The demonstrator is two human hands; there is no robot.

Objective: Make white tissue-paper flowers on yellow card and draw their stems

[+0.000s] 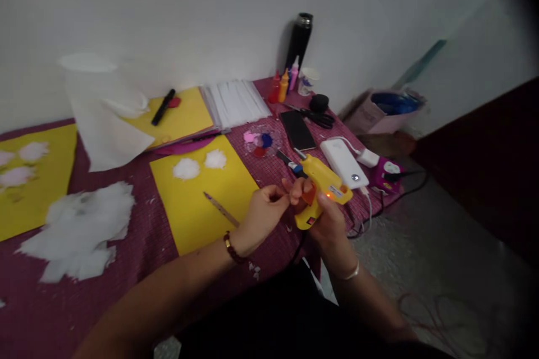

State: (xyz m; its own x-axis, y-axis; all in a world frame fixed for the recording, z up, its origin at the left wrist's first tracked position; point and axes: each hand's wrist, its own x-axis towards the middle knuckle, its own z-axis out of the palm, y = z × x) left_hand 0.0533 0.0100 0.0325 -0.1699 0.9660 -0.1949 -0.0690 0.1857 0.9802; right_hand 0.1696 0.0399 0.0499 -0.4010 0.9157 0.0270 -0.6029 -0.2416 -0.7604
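In my right hand (pixel 330 224) is a yellow hot glue gun (pixel 324 176), its metal nozzle pointing up and left and an orange light glowing on its side. My fingers wrap its handle near the orange trigger. My left hand (pixel 269 207) is close beside it, thumb and fingers pinched together near my right fingertips. Whatever the pinch holds is too small to make out. Left of that hand, a paintbrush (pixel 221 208) lies on a yellow sheet (pixel 189 224) with two fluffy white pieces (pixel 186 169) near its top edge.
White tissue pieces (pixel 88 224) are piled at left. Behind are white strips (pixel 236 102), paint bottles (pixel 283 87), a black flask (pixel 300 39) and a paint-smeared palette (pixel 259 141). A phone (pixel 297 130), scissors (pixel 318 118), a power bank (pixel 343 161) and a purple power strip (pixel 387 175) crowd the right.
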